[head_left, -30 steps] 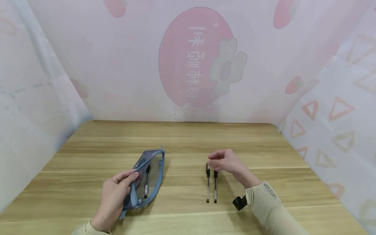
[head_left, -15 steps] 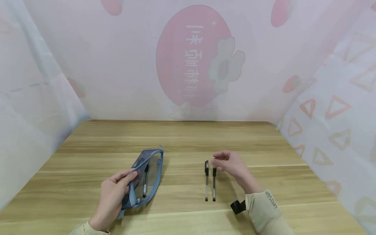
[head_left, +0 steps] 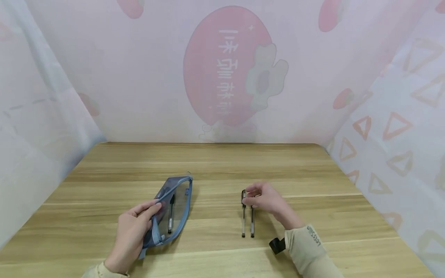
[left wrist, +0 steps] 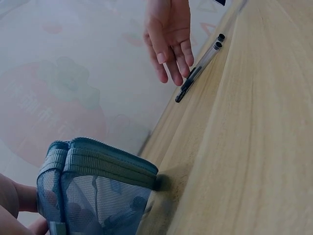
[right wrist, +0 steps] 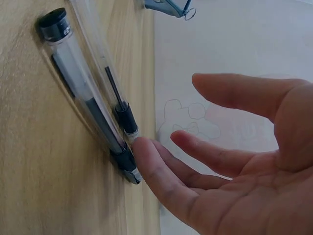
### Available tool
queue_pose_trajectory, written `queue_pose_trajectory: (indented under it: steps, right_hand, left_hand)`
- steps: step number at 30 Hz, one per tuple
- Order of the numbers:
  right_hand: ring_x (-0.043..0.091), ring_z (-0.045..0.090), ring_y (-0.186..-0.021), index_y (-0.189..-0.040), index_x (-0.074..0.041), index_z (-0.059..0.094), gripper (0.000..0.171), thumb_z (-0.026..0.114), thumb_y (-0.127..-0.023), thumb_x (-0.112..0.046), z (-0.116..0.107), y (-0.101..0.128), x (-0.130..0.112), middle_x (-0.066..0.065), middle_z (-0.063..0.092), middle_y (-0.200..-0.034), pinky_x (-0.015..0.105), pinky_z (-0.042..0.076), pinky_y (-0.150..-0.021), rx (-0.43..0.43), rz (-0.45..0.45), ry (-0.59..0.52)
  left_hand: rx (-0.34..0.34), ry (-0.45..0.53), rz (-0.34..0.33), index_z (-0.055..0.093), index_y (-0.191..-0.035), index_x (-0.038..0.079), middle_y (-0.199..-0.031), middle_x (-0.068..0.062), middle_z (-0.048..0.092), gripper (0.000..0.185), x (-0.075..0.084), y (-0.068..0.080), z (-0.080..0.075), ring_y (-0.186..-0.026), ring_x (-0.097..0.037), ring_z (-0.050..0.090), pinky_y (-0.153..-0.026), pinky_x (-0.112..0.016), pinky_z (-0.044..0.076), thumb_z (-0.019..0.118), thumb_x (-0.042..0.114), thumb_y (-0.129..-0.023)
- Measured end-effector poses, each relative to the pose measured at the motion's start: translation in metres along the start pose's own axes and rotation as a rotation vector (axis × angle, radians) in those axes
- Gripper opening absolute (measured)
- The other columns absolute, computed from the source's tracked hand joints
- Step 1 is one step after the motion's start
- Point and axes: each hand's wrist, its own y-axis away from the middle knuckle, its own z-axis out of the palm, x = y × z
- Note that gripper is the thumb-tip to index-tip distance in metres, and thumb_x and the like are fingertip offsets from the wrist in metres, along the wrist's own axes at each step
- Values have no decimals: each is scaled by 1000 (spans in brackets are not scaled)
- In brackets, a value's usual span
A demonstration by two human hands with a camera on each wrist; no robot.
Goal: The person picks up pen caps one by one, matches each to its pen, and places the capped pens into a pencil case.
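A blue mesh pencil pouch (head_left: 175,200) lies open on the wooden table (head_left: 215,162) with one black pen (head_left: 170,216) inside it. My left hand (head_left: 139,224) grips the pouch's near edge, thumb on top. In the left wrist view the pouch (left wrist: 93,196) fills the lower left. Two clear black-capped pens (head_left: 247,218) lie side by side to the right. My right hand (head_left: 259,197) hovers over their capped ends with its fingers spread. In the right wrist view one fingertip (right wrist: 146,154) touches the cap end of a pen (right wrist: 80,90); it holds nothing.
Pink printed cloth walls (head_left: 226,77) close in the table at the back and on both sides. Bare wood lies between the pouch and the pens and beyond them. A black strap clip (head_left: 277,245) hangs at my right wrist.
My right hand has dropped lower and slightly left, onto the capped ends of the two pens. The left hand and the pouch have stayed put.
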Motion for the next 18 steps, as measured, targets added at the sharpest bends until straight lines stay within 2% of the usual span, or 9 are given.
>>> queue_pose_trajectory:
  steps: [5, 11, 18]
  right_hand:
    - [22, 63, -91, -125, 10, 57, 46, 75, -85, -4, 0, 1, 0, 20, 61, -111, 39, 55, -83, -29, -11, -8]
    - [24, 61, -94, -124, 9, 59, 49, 78, -80, -3, 5, -3, -1, 19, 62, -109, 37, 53, -83, -15, -35, 77]
    - [23, 61, -94, -123, 9, 59, 53, 82, -75, 2, 15, -13, 1, 14, 62, -106, 38, 53, -83, -80, -79, 188]
  left_hand:
    - [-2, 4, 6, 70, -116, 2, -96, -2, 68, 29, 0, 1, 0, -49, -3, 33, -44, -19, 31, 73, 17, -91]
    - [-5, 3, 7, 70, -116, 2, -96, -1, 68, 30, 1, 1, 0, -52, -4, 36, -45, -19, 31, 73, 17, -91]
    - [2, -6, 1, 70, -116, 2, -95, -1, 69, 29, 1, 1, 0, -54, -5, 38, -45, -19, 31, 73, 17, -91]
